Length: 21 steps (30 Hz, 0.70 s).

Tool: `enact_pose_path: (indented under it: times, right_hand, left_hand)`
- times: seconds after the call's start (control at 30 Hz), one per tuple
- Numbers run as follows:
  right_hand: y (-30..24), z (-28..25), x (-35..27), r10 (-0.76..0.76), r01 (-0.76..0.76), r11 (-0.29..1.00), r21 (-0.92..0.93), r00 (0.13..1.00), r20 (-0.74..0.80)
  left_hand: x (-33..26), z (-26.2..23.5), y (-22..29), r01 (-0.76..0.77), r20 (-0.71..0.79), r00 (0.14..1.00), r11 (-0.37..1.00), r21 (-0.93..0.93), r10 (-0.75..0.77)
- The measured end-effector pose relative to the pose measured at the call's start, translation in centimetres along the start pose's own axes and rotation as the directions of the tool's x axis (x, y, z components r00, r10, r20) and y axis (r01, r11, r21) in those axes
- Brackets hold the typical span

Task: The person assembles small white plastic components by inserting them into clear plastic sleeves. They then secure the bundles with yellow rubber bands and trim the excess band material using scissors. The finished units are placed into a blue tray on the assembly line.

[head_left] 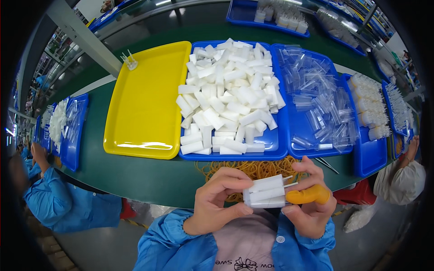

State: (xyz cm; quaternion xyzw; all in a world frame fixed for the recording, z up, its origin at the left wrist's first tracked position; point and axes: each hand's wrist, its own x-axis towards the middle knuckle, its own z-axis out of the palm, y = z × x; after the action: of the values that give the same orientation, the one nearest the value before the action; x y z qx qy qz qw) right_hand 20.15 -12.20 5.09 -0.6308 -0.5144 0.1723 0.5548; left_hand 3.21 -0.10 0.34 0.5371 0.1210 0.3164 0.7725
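Note:
In front of my chest, a small bundle of white blocks and clear plastic [266, 191] lies sideways, with thin pale prongs sticking out at its right end. My left hand [219, 198] pinches its left end between thumb and fingers. On the right end, my right hand [314, 203] closes in with the thumb below and a finger in an orange finger cot [308, 194] against it; its other fingers are raised. Just beyond my hands, a pile of yellowish rubber bands [260, 168] lies on the green table [149, 180].
Beyond the bands stand a yellow tray [144, 108] holding one pronged piece [129, 62], a blue tray of white blocks [228, 101], and a blue tray of clear plastic pieces [323, 110]. Tweezers [329, 165] lie at right. Co-workers' sleeves [52, 196] show at left.

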Motion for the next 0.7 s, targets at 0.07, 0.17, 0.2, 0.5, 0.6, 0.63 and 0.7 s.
enact_pose_path:
  times: [0.07, 0.17, 0.2, 0.5, 0.6, 0.63, 0.7]
  right_hand:
    - [0.1, 0.2, -0.1, 0.027, -0.026, 0.999, 0.020, 0.999, -0.021]
    - [0.7, 0.1, -0.2, 0.037, -0.037, 0.999, 0.028, 0.999, -0.003]
    - [0.9, 0.0, -0.2, 0.036, -0.036, 0.999, 0.027, 0.999, 0.010]
    - [3.6, -4.5, 3.6, 0.077, -0.116, 0.957, -0.267, 0.985, -0.152]
    - [6.1, -5.7, 4.5, -0.017, 0.016, 0.709, -0.705, 1.000, 0.005]
    - [6.6, -5.5, 4.7, 0.036, 0.003, 0.663, -0.749, 0.999, 0.035]
    - [7.2, -5.0, 5.1, 0.144, -0.011, 0.559, -0.829, 0.986, 0.083]
  left_hand:
    - [0.0, -0.1, 0.0, 0.012, 0.004, 1.000, 1.000, 0.003, -0.012]
    - [-0.1, -0.2, -0.1, 0.009, 0.014, 1.000, 1.000, 0.024, -0.010]
    - [-0.1, -0.3, -0.2, 0.002, 0.025, 1.000, 0.999, 0.032, -0.003]
    - [0.4, -0.4, -0.9, 0.069, -0.069, 0.994, 0.986, -0.151, -0.080]
    - [0.4, -0.3, -1.0, 0.056, -0.089, 0.994, 0.989, -0.135, -0.068]
    - [0.4, -0.3, -1.1, 0.058, -0.092, 0.993, 0.990, -0.126, -0.069]
    - [0.4, -0.3, -1.0, 0.053, -0.088, 0.994, 0.996, -0.074, -0.059]
